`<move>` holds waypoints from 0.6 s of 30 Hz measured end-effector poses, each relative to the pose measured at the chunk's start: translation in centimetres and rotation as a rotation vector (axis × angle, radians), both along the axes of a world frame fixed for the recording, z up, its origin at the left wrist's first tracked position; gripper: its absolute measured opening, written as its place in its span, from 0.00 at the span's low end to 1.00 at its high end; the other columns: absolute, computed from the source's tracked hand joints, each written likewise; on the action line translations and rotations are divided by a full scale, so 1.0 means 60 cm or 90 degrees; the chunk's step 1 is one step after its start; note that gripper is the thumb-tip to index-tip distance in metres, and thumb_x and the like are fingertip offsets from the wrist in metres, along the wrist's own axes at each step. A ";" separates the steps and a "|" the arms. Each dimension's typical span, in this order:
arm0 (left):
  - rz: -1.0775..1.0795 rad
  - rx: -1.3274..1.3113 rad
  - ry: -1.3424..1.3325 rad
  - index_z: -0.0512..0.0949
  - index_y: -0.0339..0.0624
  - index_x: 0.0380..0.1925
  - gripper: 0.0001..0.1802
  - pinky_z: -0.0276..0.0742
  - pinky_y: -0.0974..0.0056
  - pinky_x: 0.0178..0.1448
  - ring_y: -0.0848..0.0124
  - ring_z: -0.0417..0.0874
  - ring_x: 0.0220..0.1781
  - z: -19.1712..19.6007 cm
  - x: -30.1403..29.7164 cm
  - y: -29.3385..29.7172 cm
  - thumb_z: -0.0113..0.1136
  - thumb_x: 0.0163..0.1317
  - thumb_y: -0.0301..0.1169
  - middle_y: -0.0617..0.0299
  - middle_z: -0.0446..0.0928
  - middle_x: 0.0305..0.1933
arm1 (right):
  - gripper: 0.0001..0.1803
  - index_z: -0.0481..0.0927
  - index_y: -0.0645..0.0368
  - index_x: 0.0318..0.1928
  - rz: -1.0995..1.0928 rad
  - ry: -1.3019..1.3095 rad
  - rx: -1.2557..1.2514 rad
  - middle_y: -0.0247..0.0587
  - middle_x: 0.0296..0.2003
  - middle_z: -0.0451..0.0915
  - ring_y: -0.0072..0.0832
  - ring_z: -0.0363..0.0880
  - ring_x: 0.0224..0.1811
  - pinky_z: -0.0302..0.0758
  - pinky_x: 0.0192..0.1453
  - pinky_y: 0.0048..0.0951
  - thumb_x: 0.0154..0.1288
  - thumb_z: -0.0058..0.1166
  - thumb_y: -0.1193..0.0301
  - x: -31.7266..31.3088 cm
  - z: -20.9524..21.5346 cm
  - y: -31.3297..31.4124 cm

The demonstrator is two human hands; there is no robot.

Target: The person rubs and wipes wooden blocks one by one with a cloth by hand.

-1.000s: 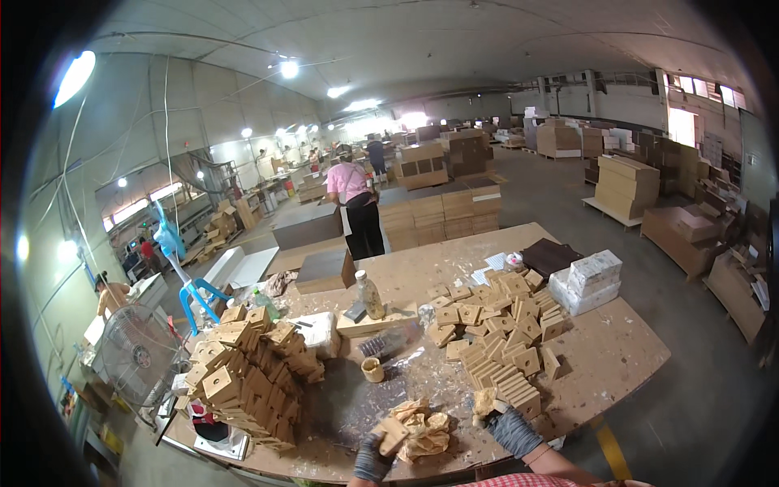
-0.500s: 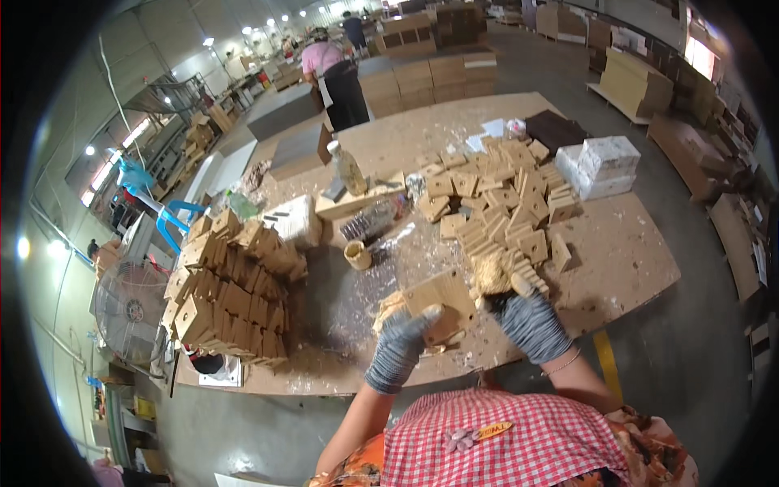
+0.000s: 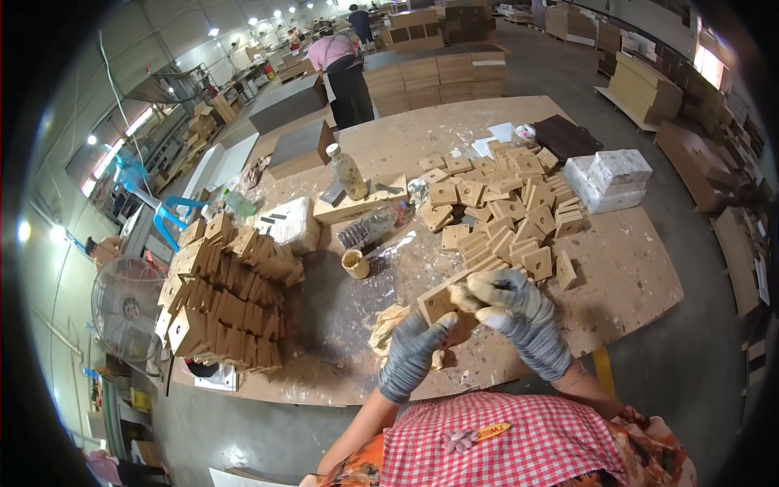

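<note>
Both my hands wear grey knit gloves with pale fingertips. My left hand [image 3: 414,355] grips a flat wooden piece [image 3: 433,306] with a hole, tilted up above the near edge of the table. Closed around a tan wad of cloth [image 3: 462,298], my right hand [image 3: 523,316] is against the far right side of that piece. Its fingers partly cover both the wad and the wood. A crumpled yellowish cloth [image 3: 385,331] lies on the table beside my left hand. Beyond my right hand spreads a loose heap of wooden pieces with holes [image 3: 511,207].
Stacked wooden pieces [image 3: 227,304] rise at the left edge. Between stack and heap are a small tan cup [image 3: 355,264], a lying plastic bottle [image 3: 369,230] and an upright bottle [image 3: 347,174]. White wrapped blocks [image 3: 610,180] sit far right. A person in pink [image 3: 334,55] bends behind the table.
My right hand has moved left and inward, bringing the tan wad to the wooden piece. My left hand has tipped that piece up from lying nearly flat.
</note>
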State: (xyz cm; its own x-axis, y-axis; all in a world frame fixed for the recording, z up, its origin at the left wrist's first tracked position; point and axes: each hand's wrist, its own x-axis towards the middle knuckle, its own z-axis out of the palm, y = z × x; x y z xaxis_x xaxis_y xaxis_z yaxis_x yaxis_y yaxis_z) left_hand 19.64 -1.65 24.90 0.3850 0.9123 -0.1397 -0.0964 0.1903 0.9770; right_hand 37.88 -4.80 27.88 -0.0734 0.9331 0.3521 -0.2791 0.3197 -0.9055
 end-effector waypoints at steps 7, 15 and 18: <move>-0.023 0.043 0.045 0.72 0.35 0.45 0.17 0.73 0.73 0.35 0.77 0.76 0.33 -0.018 -0.003 0.025 0.57 0.60 0.35 0.64 0.77 0.34 | 0.19 0.77 0.52 0.52 -0.100 -0.416 0.197 0.40 0.49 0.71 0.32 0.69 0.52 0.67 0.57 0.28 0.58 0.56 0.68 -0.017 -0.002 0.042; 0.021 0.010 -0.038 0.72 0.34 0.46 0.14 0.71 0.72 0.39 0.79 0.74 0.35 -0.007 -0.009 0.009 0.52 0.64 0.31 0.65 0.77 0.36 | 0.20 0.77 0.55 0.51 -0.118 -0.482 0.229 0.41 0.47 0.70 0.33 0.70 0.48 0.69 0.53 0.28 0.57 0.58 0.68 -0.026 -0.002 0.049; 0.033 -0.013 -0.049 0.72 0.34 0.49 0.16 0.73 0.70 0.46 0.76 0.76 0.41 -0.008 -0.019 0.007 0.54 0.62 0.30 0.62 0.77 0.41 | 0.19 0.77 0.56 0.50 -0.130 -0.500 0.215 0.40 0.46 0.70 0.30 0.71 0.47 0.70 0.52 0.27 0.57 0.58 0.68 -0.024 -0.005 0.053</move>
State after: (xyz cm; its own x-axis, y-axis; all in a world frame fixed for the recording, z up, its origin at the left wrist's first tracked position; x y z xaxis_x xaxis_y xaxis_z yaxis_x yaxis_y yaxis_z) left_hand 18.53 -1.21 24.41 0.3473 0.9286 -0.1307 -0.1807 0.2030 0.9624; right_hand 36.46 -1.60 27.60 -0.2537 0.8096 0.5293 0.4765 0.5808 -0.6600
